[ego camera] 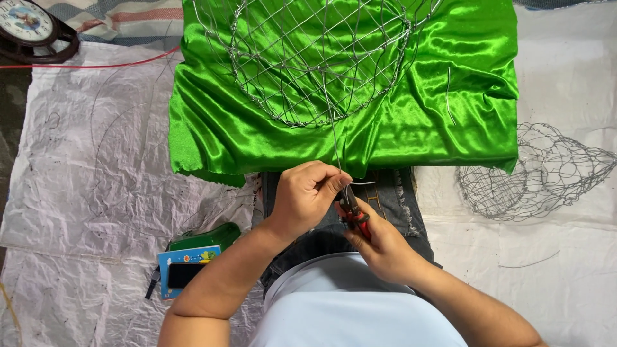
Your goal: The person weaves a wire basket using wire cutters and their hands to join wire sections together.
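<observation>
**Wire basket on green satin, pliers on the loose strand**

Round basket frame of thin silver wire mesh [321, 58] up at 12 o'clock, lying on a shiny green satin cloth [450, 96] draped over something raised. One long straight wire strand [333, 138] running down from the basket toward 6 o'clock, right into the hands.

Left hand [305, 196] just below centre, fingers curled shut, pinching the end of that strand between thumb and fingertips. Right hand [382, 244] touching it at about 5 o'clock, closed around red-handled pliers [353, 212], nose pointing up at the pinch point. Can't tell if the plier nose is actually biting the wire.

Second wire mesh basket, cone-ish [540, 170], lying on its side at 3 o'clock on white plastic sheeting [96, 167]. Phone on a blue case [183, 273] and a green box [209, 236] at 8 o'clock. Round clock [29, 26] way off at 10 o'clock.
</observation>
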